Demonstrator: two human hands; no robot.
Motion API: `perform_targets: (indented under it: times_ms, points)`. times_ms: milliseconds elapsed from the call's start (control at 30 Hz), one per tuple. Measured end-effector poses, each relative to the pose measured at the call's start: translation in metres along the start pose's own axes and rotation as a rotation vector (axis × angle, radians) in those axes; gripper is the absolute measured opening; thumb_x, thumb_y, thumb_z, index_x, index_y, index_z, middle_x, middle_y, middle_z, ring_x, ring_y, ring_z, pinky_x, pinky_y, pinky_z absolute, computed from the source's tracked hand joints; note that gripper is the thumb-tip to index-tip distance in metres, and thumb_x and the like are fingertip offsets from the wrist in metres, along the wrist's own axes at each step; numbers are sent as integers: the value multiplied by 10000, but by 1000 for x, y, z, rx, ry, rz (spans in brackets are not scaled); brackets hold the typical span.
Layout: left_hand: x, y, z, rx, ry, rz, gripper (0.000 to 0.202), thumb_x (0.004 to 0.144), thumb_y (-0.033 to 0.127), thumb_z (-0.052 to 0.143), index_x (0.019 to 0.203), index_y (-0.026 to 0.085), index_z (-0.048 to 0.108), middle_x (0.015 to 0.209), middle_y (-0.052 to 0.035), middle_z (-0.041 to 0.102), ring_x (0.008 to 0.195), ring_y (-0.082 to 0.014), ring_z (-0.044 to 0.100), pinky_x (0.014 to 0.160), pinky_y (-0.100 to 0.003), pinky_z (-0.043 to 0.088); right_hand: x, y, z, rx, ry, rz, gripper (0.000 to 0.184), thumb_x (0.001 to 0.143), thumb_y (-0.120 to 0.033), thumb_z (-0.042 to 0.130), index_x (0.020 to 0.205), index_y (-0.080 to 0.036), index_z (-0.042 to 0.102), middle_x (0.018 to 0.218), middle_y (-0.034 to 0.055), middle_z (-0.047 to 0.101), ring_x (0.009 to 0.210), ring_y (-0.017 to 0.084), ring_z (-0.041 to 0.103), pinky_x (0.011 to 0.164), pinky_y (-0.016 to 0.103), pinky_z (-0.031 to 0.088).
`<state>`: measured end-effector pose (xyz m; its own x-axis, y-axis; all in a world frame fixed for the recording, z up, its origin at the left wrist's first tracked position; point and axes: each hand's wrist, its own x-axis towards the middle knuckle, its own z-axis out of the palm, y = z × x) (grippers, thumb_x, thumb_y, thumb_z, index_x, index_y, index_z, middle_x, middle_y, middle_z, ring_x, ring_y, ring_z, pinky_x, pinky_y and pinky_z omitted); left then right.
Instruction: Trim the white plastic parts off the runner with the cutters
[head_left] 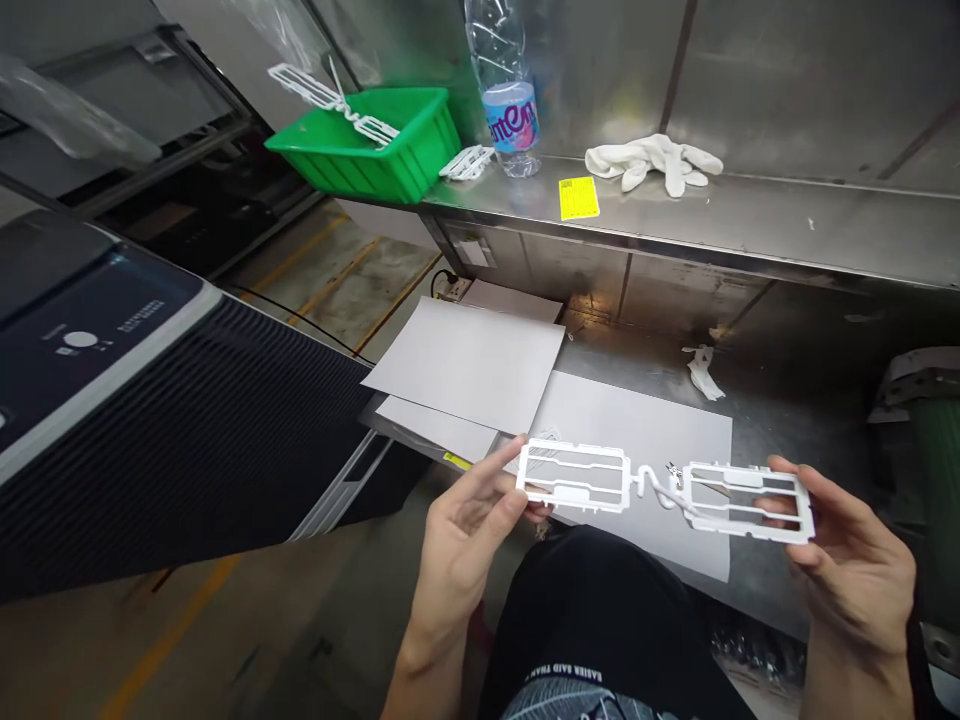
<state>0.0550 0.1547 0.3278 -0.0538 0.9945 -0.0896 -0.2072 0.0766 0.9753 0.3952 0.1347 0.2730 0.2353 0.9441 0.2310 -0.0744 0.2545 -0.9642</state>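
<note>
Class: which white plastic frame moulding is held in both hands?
The white twin-frame plastic moulding gripped by left hand and right hand; the other mouldings lie on the green plastic bin and steel shelf.

Reaches up from the lower edge with two bare forearms, spread well apart. Turns the left hand palm toward the camera, wrist bent slightly back, with thumb and forefinger stretched forward and closed in a light pinch and the other fingers curled loosely beneath. Holds the right hand at about the same level, palm tilted inward, fingertips pointing toward the left hand and closed in a matching pinch.
</note>
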Motion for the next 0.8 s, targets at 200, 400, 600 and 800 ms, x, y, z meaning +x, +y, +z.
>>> perform_targets:
  times_ms: [200, 400, 600, 800]
  points:
    - [0, -2, 1, -122, -59, 31, 385, 888, 297, 781, 1266, 357, 743, 795, -16, 797, 682, -121, 746, 665, -176, 635, -2, 5, 3, 34, 39, -3, 558, 731, -322, 927, 1253, -261, 739, 1262, 122, 757, 823, 206, 787, 745, 316, 707]
    - [2, -8, -4, -99, 100, 86, 372, 804, 349, 857, 1170, 320, 795, 808, -17, 795, 607, -90, 698, 604, -141, 619, 1, -5, 21, 47, -77, -52, 521, 763, -319, 907, 1253, -299, 733, 1268, 73, 759, 843, 181, 790, 810, 310, 705]
    - [6, -15, -6, -66, 218, 32, 413, 732, 377, 905, 1127, 303, 810, 862, -14, 789, 639, -105, 687, 568, -163, 619, 8, -15, 34, 23, -131, -65, 512, 762, -321, 904, 1247, -320, 740, 1252, 71, 764, 856, 190, 787, 831, 348, 704]
    - [6, -17, -12, -17, 296, -9, 461, 649, 475, 937, 1010, 228, 794, 831, -4, 734, 613, -94, 611, 587, -189, 593, 12, -25, 41, -73, -114, -59, 376, 741, -467, 897, 1051, -277, 803, 1012, 56, 801, 823, 200, 764, 760, 342, 677]
